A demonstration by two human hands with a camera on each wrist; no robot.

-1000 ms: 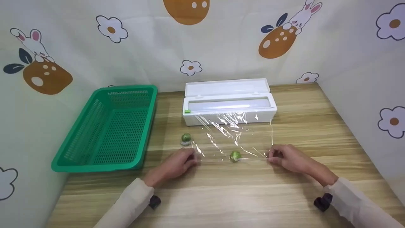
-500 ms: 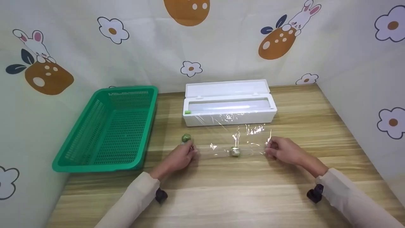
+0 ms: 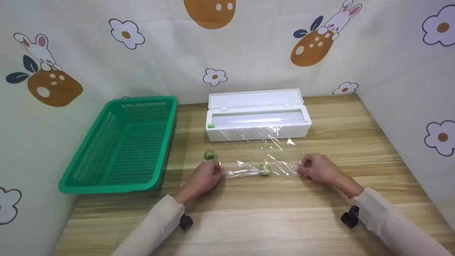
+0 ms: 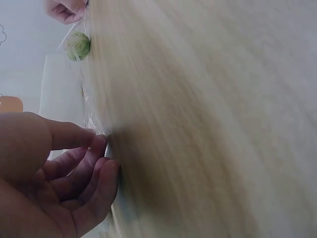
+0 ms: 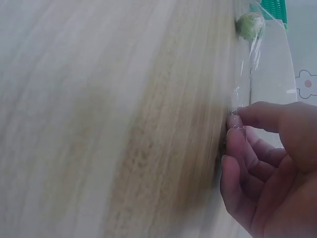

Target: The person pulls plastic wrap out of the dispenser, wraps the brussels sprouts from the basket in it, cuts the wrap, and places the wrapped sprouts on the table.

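In the head view my left hand pinches the near left corner of a sheet of plastic wrap. My right hand pinches the near right corner. Stretched between them, the sheet runs back to a white wrap dispenser. A Brussels sprout sits midway along the near edge, film glinting against it. Another Brussels sprout lies just behind my left hand, its lower part hidden. The left wrist view shows thumb and fingertips together on the film; the right wrist view shows a similar pinch.
The dispenser's lid stands raised at the back, and a green slider sits at its left end. To the left is a green plastic basket on the wooden table. A patterned curtain hangs behind.
Both hands have shifted back toward the dispenser with the film's near edge. The middle sprout has moved slightly back too. The film now looks bunched into a narrow band left of that sprout.
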